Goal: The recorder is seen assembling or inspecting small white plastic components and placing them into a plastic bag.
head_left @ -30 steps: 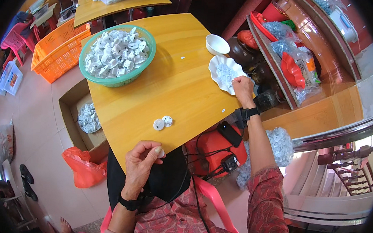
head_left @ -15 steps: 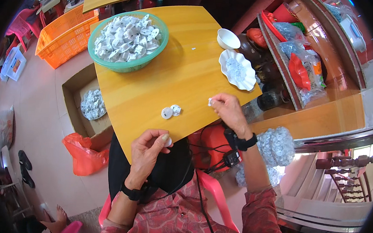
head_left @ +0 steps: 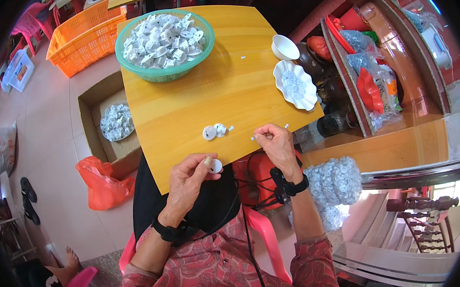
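My left hand [head_left: 191,179] pinches a round white plastic disc [head_left: 216,166] between thumb and fingers, just off the table's near edge. To its right, my right hand [head_left: 276,147] is closed in a pinch on a tiny white piece [head_left: 253,138], too small to make out fully. Ahead of the hands on the yellow table [head_left: 190,108] lie two round white plastic parts, a smooth disc [head_left: 209,133] and a part with raised details [head_left: 219,130] touching it. One small white piece [head_left: 231,128] is beside them, and another small white piece [head_left: 286,126] is past my right hand.
A green basin [head_left: 163,74] heaped with white plastic parts stands at the far left. At the right edge are a wavy white dish [head_left: 300,98] of small clear pieces and a white bowl [head_left: 285,47]. A cardboard box [head_left: 93,128] is on the floor, left.
My right hand has shifted slightly left toward the left hand. The disc in my left hand now shows its flat face. Two small white pieces now show on the table near the right hand.
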The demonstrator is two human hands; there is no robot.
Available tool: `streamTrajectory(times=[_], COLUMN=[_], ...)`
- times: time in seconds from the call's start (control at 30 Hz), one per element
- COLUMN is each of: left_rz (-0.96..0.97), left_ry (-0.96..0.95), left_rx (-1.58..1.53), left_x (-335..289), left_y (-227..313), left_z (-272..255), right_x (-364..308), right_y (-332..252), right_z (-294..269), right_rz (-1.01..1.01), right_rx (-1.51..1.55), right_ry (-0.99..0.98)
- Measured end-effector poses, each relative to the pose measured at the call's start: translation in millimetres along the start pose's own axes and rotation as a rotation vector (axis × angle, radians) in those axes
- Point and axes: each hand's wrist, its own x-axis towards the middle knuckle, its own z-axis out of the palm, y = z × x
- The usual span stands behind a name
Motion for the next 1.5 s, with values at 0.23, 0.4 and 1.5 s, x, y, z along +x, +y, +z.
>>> streamTrajectory(times=[0.23, 0.4, 1.5], left_rz=[-0.037, -0.069, -0.17], left_ry=[-0.034, -0.066, -0.163], left_rx=[-0.068, -0.151, -0.562], left_x=[-1, -1, 4], left_y=[2, 1, 0], left_z=[2, 2, -6], right_x=[-2, -8, -78], right_y=[4, -19, -47], right_z=[2, 13, 43], right_rz=[-0.031, -0.341, 0.043], right_rx=[0.044, -0.211, 0.572], right_ry=[0.062, 0.105, 0.037])
